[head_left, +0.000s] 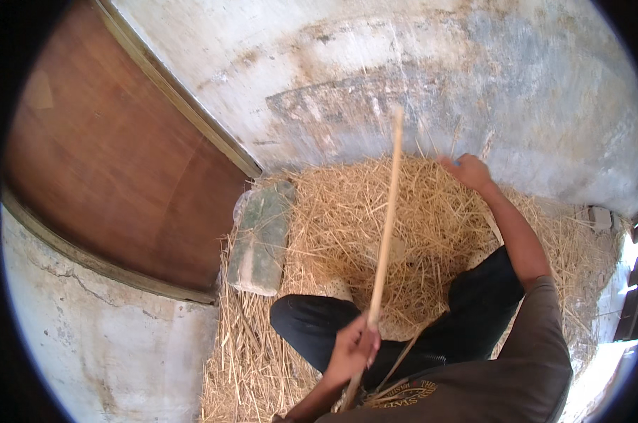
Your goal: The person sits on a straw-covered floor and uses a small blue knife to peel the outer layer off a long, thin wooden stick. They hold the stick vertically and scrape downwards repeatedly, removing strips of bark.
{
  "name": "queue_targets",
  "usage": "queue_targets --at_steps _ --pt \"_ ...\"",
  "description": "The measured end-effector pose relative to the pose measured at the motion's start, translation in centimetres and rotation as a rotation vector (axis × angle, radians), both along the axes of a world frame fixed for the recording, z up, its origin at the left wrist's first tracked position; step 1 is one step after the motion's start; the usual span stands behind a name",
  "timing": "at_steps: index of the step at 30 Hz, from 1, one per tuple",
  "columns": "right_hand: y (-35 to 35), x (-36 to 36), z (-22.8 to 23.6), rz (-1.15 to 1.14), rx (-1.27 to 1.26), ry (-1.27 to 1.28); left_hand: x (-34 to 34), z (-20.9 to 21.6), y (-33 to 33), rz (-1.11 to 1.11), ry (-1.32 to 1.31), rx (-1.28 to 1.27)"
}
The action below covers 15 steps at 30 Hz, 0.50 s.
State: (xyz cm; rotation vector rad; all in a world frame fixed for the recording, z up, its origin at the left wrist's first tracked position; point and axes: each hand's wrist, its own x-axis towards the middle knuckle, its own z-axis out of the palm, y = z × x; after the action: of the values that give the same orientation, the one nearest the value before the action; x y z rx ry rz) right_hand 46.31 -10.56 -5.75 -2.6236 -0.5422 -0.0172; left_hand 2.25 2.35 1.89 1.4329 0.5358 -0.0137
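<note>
The fingers of our left hand (pixel 354 347) are wrapped around a long, pale stick (pixel 384 254), down near its low end. Our right hand (pixel 470 171) is reaching out over the far side of the straw (pixel 347 204), close to the wall (pixel 403 56). Its fingers look bent and a bit of blue shows by them, but it is too blurry for us to tell if they pinch anything. The stick slants up from our lap, over the straw, with its top end in front of the wall; we can't tell if it touches. We think the stick is light and stiff, not easy to break, and maybe a little smooth to hold. Low down seems a fine place to grip, though the far tip may wobble. The straw looks dry, light and loose, and a big handful from the middle should hold best. It lies in a thick heap in front of our dark trousers (pixel 312 324). A green-gray block (pixel 261 236) rests on its left. Past that is a big brown board (pixel 121 155) with a wooden edge, and the wall is stained and patchy.
</note>
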Motion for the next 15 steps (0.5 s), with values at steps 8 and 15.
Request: queue_targets --at_steps 8,15 --pt "3.8 -16.8 7.0 0.825 0.193 0.084 4.1 0.0 1.5 0.116 -0.155 -0.107" --pt "5.7 -17.9 5.6 0.839 0.132 -0.226 3.6 0.4 0.8 0.129 -0.129 0.09"
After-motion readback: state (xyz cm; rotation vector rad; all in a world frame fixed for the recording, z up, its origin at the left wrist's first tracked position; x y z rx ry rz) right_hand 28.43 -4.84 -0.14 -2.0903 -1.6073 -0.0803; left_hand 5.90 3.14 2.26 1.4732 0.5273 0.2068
